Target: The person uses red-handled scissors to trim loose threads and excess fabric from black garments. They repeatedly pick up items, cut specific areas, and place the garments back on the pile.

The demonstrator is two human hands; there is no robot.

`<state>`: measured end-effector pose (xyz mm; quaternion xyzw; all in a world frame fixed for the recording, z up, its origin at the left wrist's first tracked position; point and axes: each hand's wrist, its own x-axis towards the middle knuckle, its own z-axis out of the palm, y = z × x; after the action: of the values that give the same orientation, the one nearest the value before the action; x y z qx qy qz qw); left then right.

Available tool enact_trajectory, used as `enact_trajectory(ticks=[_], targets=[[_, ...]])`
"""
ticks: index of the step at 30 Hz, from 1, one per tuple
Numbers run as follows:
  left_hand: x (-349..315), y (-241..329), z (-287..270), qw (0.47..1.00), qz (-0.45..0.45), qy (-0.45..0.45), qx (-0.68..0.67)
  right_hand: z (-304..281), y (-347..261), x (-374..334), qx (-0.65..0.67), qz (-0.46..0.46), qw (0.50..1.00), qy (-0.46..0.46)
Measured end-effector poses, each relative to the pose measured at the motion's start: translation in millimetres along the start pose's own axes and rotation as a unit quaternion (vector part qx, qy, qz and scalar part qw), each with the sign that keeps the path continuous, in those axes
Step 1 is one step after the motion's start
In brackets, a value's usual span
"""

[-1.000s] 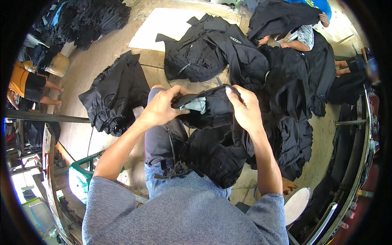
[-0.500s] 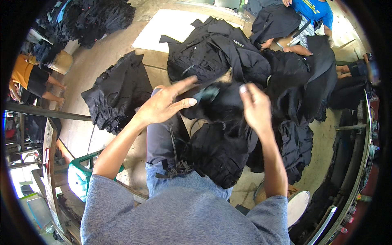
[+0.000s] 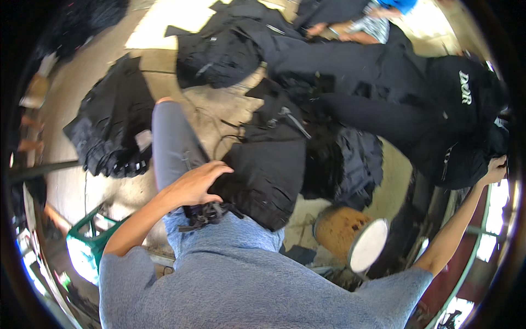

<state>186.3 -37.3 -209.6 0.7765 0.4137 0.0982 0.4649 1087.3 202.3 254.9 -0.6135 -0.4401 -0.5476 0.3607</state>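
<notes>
My right arm is stretched far out to the right. At its end my right hand [image 3: 495,170] grips the edge of a pair of black trousers [image 3: 427,109] with pale lettering and a zipped pocket. The two legs trail leftward across the other clothes. My left hand [image 3: 200,183] is above my lap, its thumb and fingers apart and holding nothing. It is beside a folded stack of black garments [image 3: 263,181] that lies over my thigh. A dark tangle of cords or straps [image 3: 205,215] lies just below that hand.
Black garments are heaped on the floor at the left [image 3: 118,115] and ahead [image 3: 219,55]. Another pile [image 3: 359,164] lies right of my lap. A round drum with a white end [image 3: 368,245] is at the lower right, a green plastic stool [image 3: 93,236] at the left. Another person's hands [image 3: 345,33] are ahead.
My right hand has swung far out to the right, drawing the trousers out with it. My left hand has come back toward my lap. The view has shifted rightward.
</notes>
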Motion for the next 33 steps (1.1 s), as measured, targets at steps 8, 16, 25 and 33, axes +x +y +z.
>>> enact_trajectory(ticks=[8,16,25,33], targets=[[-2.3,7.4,-2.2,1.0,-0.014,-0.001,0.006,-139.7,102.5,90.4,-0.09,-0.161,0.974,0.131],[-16.2,-4.9,25.4,0.996,0.023,0.029,0.087,-172.0,-102.1,-257.1,0.083,-0.046,0.869,-0.485],[4.6,39.1,8.5,0.967,-0.029,0.253,-0.005,-282.2,-440.9,-402.5,0.459,-0.046,0.546,-0.7],[37.7,64.5,-56.4,0.953,-0.033,0.302,-0.006,-318.9,-539.7,-404.0,0.55,-0.084,0.514,-0.653]])
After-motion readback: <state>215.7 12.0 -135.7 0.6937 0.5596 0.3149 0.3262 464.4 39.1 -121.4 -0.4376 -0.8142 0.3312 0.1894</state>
